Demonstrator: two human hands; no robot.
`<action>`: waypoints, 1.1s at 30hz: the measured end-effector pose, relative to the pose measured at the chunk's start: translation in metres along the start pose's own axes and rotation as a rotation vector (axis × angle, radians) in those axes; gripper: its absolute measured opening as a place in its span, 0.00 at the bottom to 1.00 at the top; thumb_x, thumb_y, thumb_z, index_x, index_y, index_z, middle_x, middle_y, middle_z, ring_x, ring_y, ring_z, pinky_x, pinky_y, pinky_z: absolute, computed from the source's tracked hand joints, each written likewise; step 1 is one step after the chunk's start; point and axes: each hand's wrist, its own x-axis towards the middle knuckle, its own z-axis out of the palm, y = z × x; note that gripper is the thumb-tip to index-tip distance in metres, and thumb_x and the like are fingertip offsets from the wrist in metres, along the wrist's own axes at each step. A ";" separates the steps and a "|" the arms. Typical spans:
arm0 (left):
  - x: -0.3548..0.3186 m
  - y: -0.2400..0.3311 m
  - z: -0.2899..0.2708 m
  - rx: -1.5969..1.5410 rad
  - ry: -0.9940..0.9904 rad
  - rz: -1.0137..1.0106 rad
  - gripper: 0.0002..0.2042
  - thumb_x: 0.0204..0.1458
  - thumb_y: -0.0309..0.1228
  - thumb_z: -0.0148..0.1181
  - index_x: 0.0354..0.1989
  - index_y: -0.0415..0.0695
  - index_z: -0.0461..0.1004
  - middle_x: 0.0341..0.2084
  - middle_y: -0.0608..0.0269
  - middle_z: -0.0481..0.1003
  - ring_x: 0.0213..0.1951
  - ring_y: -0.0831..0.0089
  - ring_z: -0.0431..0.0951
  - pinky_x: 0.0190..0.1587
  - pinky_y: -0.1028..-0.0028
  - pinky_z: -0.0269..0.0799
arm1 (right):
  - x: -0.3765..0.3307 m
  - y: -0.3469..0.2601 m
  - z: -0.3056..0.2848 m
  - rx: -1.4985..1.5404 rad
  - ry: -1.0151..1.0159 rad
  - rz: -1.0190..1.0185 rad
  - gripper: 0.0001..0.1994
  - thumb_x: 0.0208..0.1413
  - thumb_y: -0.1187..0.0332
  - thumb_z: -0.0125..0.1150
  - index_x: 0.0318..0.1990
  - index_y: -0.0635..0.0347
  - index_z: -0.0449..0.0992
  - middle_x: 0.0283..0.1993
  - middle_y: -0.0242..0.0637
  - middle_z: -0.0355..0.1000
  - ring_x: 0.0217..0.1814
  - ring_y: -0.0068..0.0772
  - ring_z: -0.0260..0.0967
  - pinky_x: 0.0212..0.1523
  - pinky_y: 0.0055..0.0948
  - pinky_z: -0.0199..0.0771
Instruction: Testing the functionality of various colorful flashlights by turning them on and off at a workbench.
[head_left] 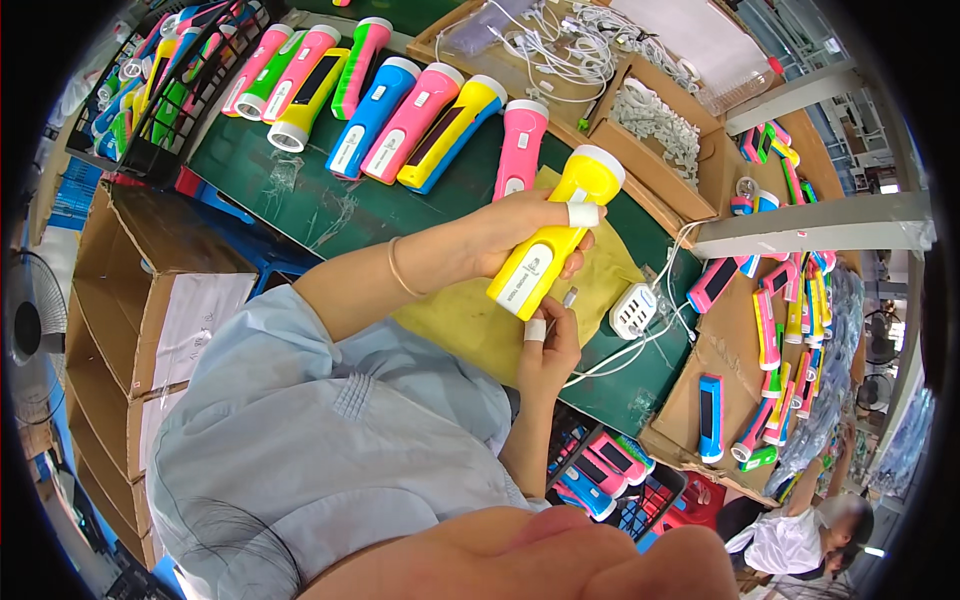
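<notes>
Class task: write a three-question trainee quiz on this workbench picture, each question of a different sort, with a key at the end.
1. True or false: the left hand grips a yellow flashlight.
2. Multiple choice: what does the right hand pinch at the flashlight's base? A) a screwdriver B) a white cable plug C) a roll of tape
3. Fill in: the white charger block lies on the ______ table mat.

Key: 1 true; 2 B; 3 green.
</notes>
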 end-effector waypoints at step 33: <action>0.056 0.053 -0.052 1.586 0.853 1.034 0.38 0.38 0.46 0.65 0.45 0.23 0.56 0.31 0.44 0.70 0.31 0.59 0.74 0.35 0.70 0.72 | 0.034 -0.014 -0.025 0.397 -0.015 0.239 0.09 0.52 0.76 0.52 0.40 0.68 0.72 0.30 0.32 0.66 0.24 0.15 0.56 0.23 0.12 0.52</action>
